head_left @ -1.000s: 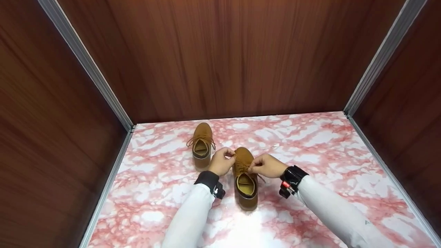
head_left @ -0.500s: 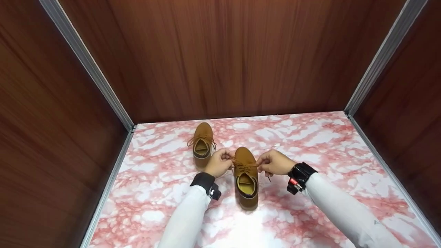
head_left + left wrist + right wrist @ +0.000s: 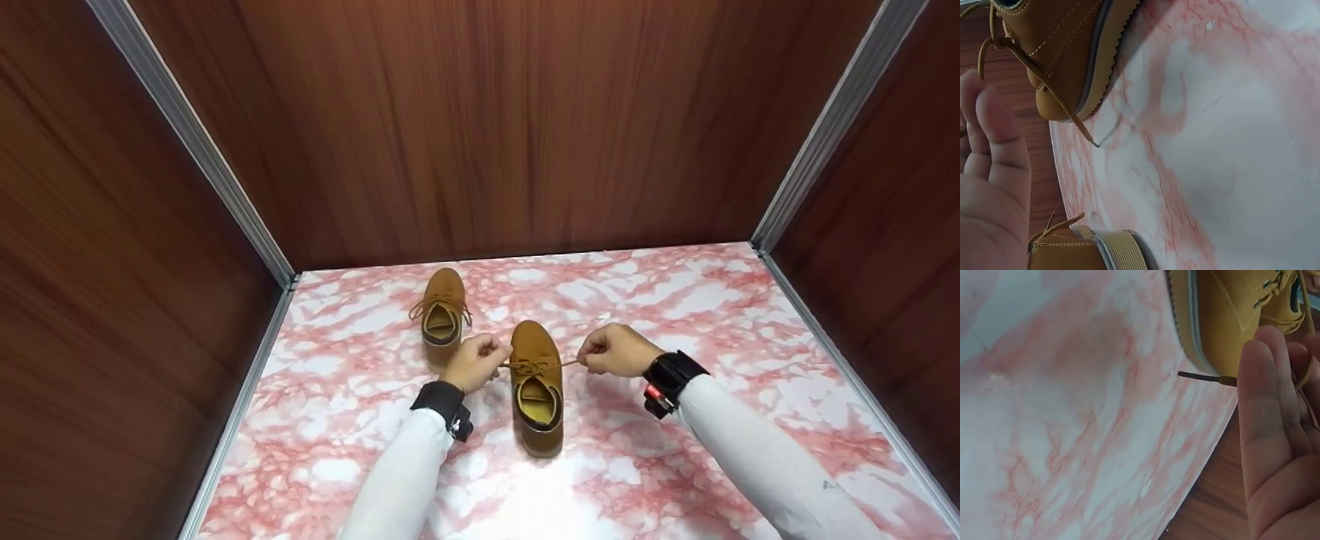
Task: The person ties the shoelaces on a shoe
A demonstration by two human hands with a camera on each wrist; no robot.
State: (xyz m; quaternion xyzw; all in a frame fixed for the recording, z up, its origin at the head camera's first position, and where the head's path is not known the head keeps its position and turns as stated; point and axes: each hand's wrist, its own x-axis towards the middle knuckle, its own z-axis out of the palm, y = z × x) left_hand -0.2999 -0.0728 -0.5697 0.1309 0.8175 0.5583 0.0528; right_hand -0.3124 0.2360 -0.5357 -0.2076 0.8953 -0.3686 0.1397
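Note:
A tan lace-up shoe (image 3: 534, 341) stands near the middle of the marbled surface, toe pointing away. My left hand (image 3: 474, 361) is at its left side, thumb and fingers pinching a shoelace by the tongue. To the right of the shoe, my right hand (image 3: 619, 351) pinches the other lace end (image 3: 570, 364), which runs taut and sideways from the lacing. In the right wrist view the dark lace tip (image 3: 1199, 376) sticks out past the fingers (image 3: 1258, 377). A loose lace end (image 3: 1072, 115) hangs down beside the shoe in the left wrist view.
A matching tan shoe (image 3: 445, 285) stands farther back on the left, its lace tied in a bow. Brown wood-grain panels (image 3: 480, 135) rise at the back and both sides, with metal strips (image 3: 832, 112) at the corners. The pink and white surface (image 3: 322, 427) lies beneath everything.
Both hands have drawn apart, the right hand moving right and the left hand slightly left and nearer. The lace between them is pulled out sideways across the shoe.

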